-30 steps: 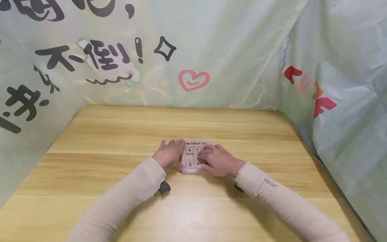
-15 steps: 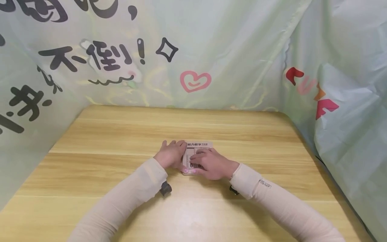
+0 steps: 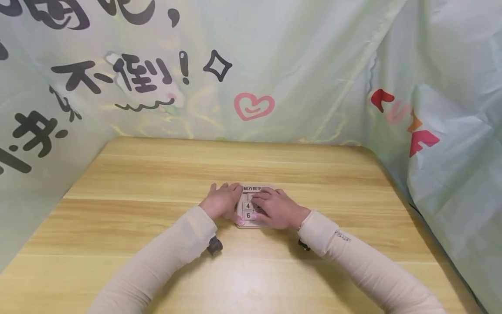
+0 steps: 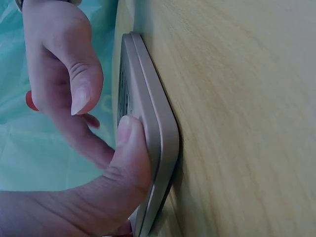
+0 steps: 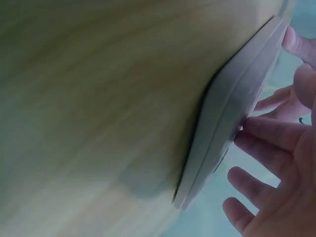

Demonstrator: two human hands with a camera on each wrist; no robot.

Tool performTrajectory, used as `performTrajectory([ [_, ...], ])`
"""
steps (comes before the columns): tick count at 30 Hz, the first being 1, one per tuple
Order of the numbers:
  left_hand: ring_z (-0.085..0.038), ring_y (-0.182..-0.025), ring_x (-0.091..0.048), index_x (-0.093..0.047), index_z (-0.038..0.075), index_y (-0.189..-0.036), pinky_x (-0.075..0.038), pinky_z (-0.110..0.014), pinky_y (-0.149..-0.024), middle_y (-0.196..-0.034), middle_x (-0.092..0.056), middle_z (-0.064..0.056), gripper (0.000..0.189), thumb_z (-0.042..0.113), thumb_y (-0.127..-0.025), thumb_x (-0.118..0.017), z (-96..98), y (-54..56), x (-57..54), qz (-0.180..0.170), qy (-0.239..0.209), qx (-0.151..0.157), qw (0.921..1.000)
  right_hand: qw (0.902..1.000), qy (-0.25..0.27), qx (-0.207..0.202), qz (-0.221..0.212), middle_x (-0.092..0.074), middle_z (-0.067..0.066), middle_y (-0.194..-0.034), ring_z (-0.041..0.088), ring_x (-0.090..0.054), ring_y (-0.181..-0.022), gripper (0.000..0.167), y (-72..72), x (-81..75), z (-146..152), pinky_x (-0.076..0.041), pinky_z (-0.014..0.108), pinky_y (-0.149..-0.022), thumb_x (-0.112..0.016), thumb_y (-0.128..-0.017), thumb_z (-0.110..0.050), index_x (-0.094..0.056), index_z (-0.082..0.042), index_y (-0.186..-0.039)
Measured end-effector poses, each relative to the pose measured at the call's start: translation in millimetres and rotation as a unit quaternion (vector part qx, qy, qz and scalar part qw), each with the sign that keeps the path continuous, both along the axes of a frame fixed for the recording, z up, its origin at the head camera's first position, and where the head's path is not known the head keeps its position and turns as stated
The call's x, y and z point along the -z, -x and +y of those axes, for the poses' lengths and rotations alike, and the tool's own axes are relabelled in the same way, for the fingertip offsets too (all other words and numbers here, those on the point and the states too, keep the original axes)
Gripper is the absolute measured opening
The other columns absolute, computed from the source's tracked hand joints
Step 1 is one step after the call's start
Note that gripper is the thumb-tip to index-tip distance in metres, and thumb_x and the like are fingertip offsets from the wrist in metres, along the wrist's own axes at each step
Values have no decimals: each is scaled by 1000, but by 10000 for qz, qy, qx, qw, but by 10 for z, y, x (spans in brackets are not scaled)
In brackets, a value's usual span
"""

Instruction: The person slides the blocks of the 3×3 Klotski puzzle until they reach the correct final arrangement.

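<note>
A pale number sliding puzzle [image 3: 252,224] lies flat on the wooden table, Chinese lettering along its far edge. My left hand [image 3: 221,201] grips its left side, with the thumb [image 4: 129,153] pressing on the near corner of the frame in the left wrist view. Over the right part of the puzzle spreads my right hand [image 3: 281,210], its fingertips on the tiles near the top row. Tile 4 [image 3: 248,206] and tile 6 [image 3: 248,215] show in the left column. Fingers hide most other tiles. In the right wrist view, extended fingers [image 5: 269,140] touch the puzzle's face.
The wooden table [image 3: 157,170] extends around the puzzle on all sides. Behind it and at both sides hangs a pale green printed cloth [image 3: 313,65] with black lettering and a pink heart. Dark wrist devices show under both sleeves.
Tile 4 has slid from the top row down to the middle row, and a top-row tile has shifted left. The right hand swept left, then back slightly right and away. The left hand stays put.
</note>
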State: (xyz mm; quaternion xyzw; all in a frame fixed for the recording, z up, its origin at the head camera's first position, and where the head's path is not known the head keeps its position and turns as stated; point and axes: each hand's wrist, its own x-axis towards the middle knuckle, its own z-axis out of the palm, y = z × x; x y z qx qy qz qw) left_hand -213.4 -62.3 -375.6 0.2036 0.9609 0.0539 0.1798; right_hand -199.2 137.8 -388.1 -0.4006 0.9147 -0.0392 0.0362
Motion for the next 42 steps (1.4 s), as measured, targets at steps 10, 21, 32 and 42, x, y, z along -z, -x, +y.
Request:
performTrajectory([
  [10, -39, -140, -26, -30, 8, -150, -12, -64, -113, -157, -27, -8, 110, 54, -65, -82, 15, 7, 19, -39, 10, -21, 10000, 9993, -142, -126, -334, -44, 10, -148, 36, -33, -138, 62, -28, -19, 20, -33, 57, -107, -48, -98, -49, -47, -6, -143],
  [21, -40, -140, -27, -30, 7, -150, -14, -64, -113, -157, -27, -9, 109, 53, -66, -82, 4, 1, -4, 6, 77, -17, 10000, 9998, -28, -189, 114, -55, 10, -137, 38, -41, -132, 54, -120, -7, 184, -39, 57, -102, -54, -97, -45, -58, -4, -133],
  [32, -40, -140, -27, -29, 7, -150, -14, -64, -113, -157, -26, -9, 109, 54, -67, -82, 18, 1, -3, -36, 86, 6, 10000, 9989, -380, 234, -126, -39, 11, -151, 43, -30, -138, 68, -72, 40, 223, -32, 61, -106, -48, -97, -52, -42, -6, -146],
  [42, -41, -140, -27, -31, 7, -149, -14, -65, -113, -157, -27, -9, 107, 52, -66, -83, 21, -3, -14, -33, -4, -18, 10000, 9996, 82, -56, 267, -57, 12, -133, 35, -48, -126, 54, -227, 21, 386, -42, 52, -98, -53, -96, -46, -60, -4, -131],
])
